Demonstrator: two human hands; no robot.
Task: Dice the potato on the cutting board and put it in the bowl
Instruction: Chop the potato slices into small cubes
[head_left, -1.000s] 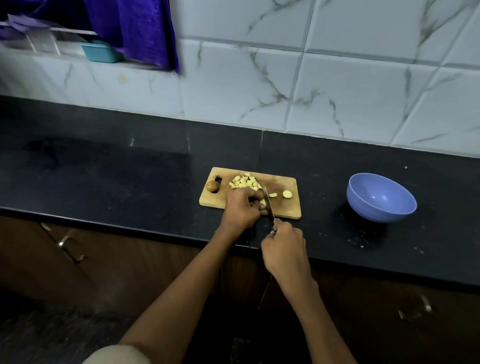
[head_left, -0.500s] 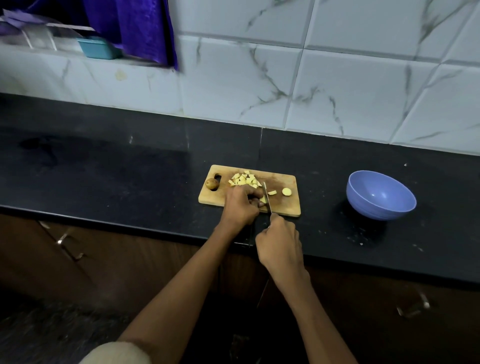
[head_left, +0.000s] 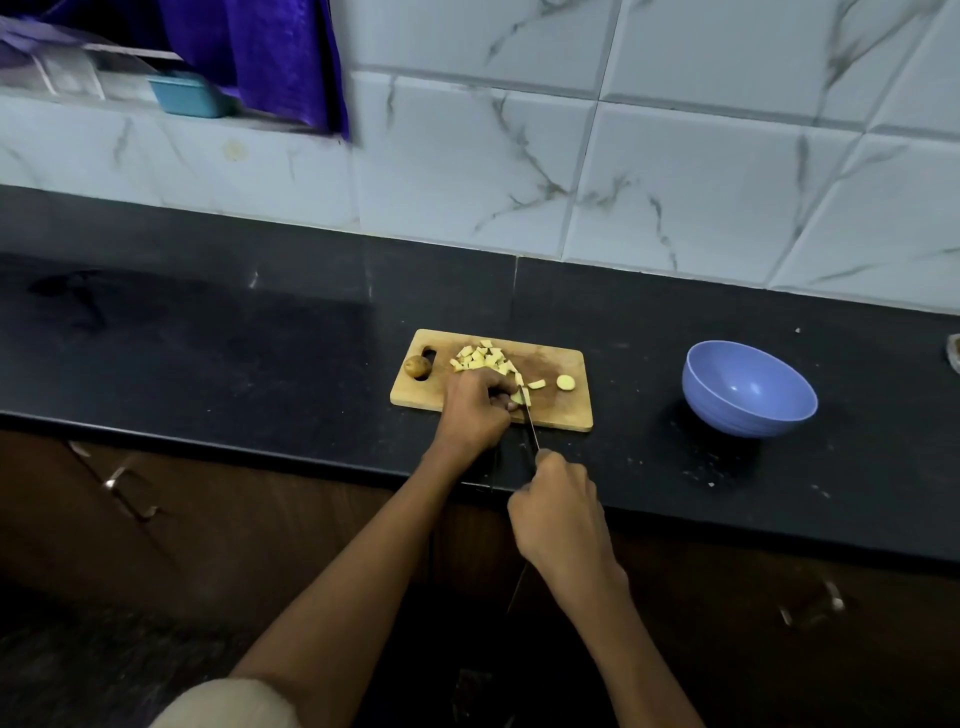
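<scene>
black counter (head_left: 260, 353) | cutting board (head_left: 563, 410) | blue bowl (head_left: 748, 395) right of it

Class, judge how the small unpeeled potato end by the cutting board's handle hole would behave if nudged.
The potato end looks rounded, so it would probably roll or wobble. It seems small and likely light. It sits near the cutting board corner, so it might drop onto the counter.

arms: 2, bare to elbow | left sleeve (head_left: 228, 704): cream, at elbow | hands: bare
</scene>
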